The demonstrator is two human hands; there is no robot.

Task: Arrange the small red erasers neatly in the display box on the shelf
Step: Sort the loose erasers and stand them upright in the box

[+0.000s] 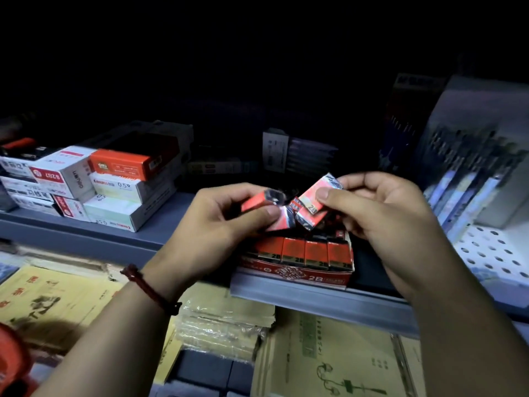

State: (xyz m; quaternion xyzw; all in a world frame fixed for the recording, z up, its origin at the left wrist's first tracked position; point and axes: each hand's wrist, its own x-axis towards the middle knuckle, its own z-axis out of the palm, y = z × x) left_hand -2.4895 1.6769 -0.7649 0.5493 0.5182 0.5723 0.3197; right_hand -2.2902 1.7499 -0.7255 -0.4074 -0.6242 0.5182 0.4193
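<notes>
erasers over the box

dim grey metal shelf point(177, 224) carries my red cardboard display box point(297, 275), printed 2b, with a row of 4 glossy wrapped erasers point(305, 250) standing along its front. my left hand point(206, 222) pinches 1 small red eraser point(259, 200) just above the box. my right hand point(380, 207) grips another rectangular eraser point(316, 200), tilted, close beside it.

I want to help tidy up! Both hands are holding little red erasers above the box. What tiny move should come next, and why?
Probably lower the right hand and stand its eraser behind the upright front row in the display box. That row looks full and neat, and the left hand holds more erasers waiting.
</notes>
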